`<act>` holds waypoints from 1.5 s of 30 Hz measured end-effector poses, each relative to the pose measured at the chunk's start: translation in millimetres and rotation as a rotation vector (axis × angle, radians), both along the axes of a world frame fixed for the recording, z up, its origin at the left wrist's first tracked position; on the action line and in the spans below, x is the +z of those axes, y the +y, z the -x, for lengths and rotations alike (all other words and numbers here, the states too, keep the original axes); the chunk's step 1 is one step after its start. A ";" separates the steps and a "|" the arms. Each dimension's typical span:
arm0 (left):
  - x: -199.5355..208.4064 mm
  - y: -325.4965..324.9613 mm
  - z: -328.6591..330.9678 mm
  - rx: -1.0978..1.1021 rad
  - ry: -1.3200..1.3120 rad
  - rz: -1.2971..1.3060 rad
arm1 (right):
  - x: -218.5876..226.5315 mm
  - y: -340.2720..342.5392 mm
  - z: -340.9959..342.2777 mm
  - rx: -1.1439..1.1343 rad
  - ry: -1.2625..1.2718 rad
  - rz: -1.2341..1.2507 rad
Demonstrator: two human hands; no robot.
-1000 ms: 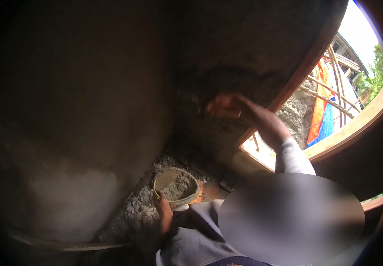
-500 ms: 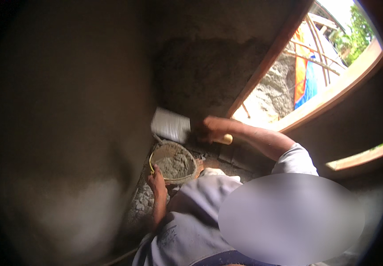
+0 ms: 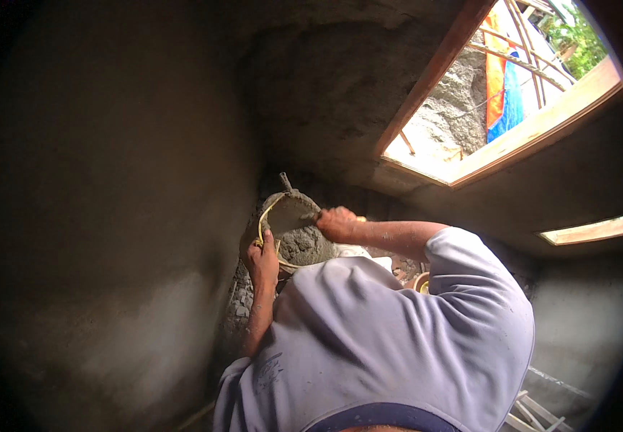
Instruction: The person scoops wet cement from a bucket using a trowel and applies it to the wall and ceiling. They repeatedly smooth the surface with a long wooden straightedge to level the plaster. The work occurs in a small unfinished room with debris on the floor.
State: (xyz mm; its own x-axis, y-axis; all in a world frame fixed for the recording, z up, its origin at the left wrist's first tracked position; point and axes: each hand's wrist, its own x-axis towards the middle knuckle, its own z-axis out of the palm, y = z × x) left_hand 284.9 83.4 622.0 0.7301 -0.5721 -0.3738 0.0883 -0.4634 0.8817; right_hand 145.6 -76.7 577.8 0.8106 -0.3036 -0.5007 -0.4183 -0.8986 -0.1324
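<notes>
A bucket (image 3: 317, 253) of wet grey mortar (image 3: 304, 246) stands in front of me, tilted a little, with a thin yellow handle (image 3: 263, 217) lying along its left rim. My left hand (image 3: 262, 261) is closed on that handle at the near left rim, thumb uppermost. In my right hand (image 3: 339, 225) is a trowel (image 3: 288, 216), gripped by its handle, whose pale yellow end shows behind the fist. The trowel's broad flat blade is inside the bucket, above or against the mortar; I cannot tell whether it touches.
Plastered grey walls rise on the left (image 3: 131, 180) and ahead (image 3: 326, 93). A wood-framed window opening (image 3: 463, 173) is at upper right. Rubble (image 3: 241, 299) lies left of my left forearm. A mortar-caked rod (image 3: 285, 181) sticks up at the bucket's far rim. A small round container (image 3: 422, 282) is beside my body.
My right hand has brought the trowel from beside the far wall down into the bucket. My left hand stays on the bucket's handle. The view has shifted slightly.
</notes>
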 end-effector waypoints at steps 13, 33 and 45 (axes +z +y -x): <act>3.9 -20.6 3.8 -0.214 -0.195 -0.051 | -154.8 11.7 7.7 0.580 -0.525 -0.561; -88.3 41.1 -37.8 0.564 0.334 0.187 | -5.6 -32.7 -21.6 -0.142 -0.071 -0.214; -136.9 101.0 -53.9 0.900 0.331 -0.102 | 101.9 -101.8 -13.1 -0.507 0.029 -1.184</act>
